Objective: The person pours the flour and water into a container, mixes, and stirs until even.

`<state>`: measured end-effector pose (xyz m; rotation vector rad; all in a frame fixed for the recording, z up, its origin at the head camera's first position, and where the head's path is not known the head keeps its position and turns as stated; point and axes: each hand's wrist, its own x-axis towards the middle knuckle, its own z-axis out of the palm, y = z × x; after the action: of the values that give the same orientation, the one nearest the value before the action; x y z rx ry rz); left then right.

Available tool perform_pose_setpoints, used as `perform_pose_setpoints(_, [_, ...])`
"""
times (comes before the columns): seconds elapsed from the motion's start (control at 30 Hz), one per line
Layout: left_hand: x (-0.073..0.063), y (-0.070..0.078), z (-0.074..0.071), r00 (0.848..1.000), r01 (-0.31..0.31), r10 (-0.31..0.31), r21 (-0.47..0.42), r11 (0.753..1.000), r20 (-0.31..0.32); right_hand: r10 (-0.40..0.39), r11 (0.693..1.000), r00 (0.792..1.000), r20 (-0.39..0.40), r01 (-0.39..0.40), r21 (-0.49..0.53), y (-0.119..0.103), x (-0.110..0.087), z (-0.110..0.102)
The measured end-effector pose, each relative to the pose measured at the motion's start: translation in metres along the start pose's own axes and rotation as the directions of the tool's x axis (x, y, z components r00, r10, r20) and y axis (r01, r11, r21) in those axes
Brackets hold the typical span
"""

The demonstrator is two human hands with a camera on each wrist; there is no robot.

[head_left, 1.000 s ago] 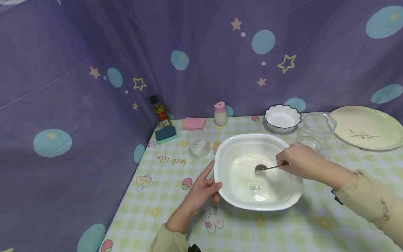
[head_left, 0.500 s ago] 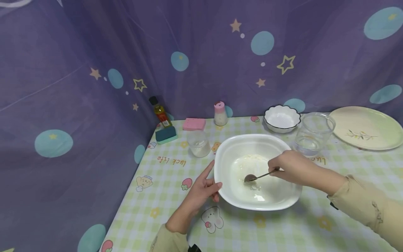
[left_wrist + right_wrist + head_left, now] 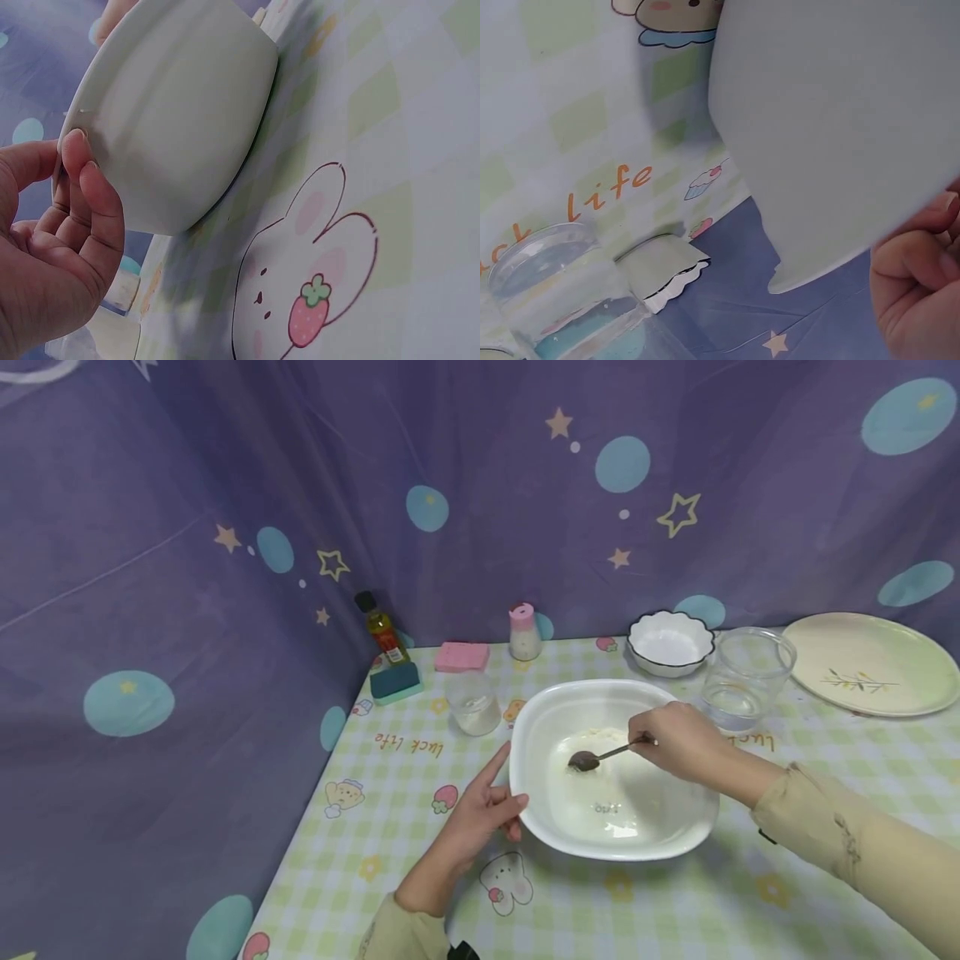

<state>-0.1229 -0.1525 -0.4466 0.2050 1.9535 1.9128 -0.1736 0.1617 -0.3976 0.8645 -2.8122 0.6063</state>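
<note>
while the left hand [image 3: 480, 814] grips the basin [image 3: 540, 810], the right hand [image 3: 678, 739] works a spoon [image 3: 585, 762] inside it

as seen from the head view, the left hand grasps the basin at its near-left side: the thumb lies on the rim, the index finger stretches along the edge, and the remaining fingers are bent beneath. the left wrist view confirms fingertips touching the outer wall just under the rim. the right hand pinches the spoon by the end of its handle, above the right half of the basin. its wrist view shows bent fingers beyond the basin's rim but does not show the spoon.

where the spoon's bowl points down and left, it is over the pale contents [image 3: 600, 789] on the basin floor; contact cannot be confirmed. the contents carry a wet shine near the front. the basin stands on the checked cloth [image 3: 577, 910], in front of the other items.

behind and left of it: a clear cup [image 3: 476, 718] with white powder, a pink sponge [image 3: 462, 657], a shaker [image 3: 525, 639], and a bottle [image 3: 386, 633] just behind a green sponge [image 3: 395, 683]. behind and right: a scalloped bowl [image 3: 670, 646], a clear jar [image 3: 750, 668] near the right hand, and an oval plate [image 3: 870, 660].
</note>
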Motion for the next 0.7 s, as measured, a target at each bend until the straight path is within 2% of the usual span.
perform_pose_setpoints(0.2, [0.001, -0.001, 0.000, 1.000, -0.001, 0.001, -0.004, 1.000, 0.003, 0.061, 0.997, 0.998, -0.013, -0.062, -0.054, 0.004, 0.000, -0.003])
perform_pose_setpoints(0.33, [0.001, -0.001, 0.000, 1.000, 0.002, -0.002, -0.005, 1.000, 0.000, 0.075, 0.994, 0.997, -0.009, -0.075, -0.082, 0.004, -0.003, -0.008])
perform_pose_setpoints(0.5, [0.001, -0.001, 0.000, 1.000, -0.001, 0.001, -0.005, 1.000, -0.001, 0.044, 0.996, 0.998, 0.033, -0.042, -0.078, 0.003, -0.011, -0.016])
perform_pose_setpoints(0.7, [0.001, -0.001, 0.000, 1.000, 0.007, -0.007, -0.007, 1.000, -0.003, -0.034, 0.999, 0.993, 0.109, 0.035, -0.012, 0.004, -0.022, -0.025])
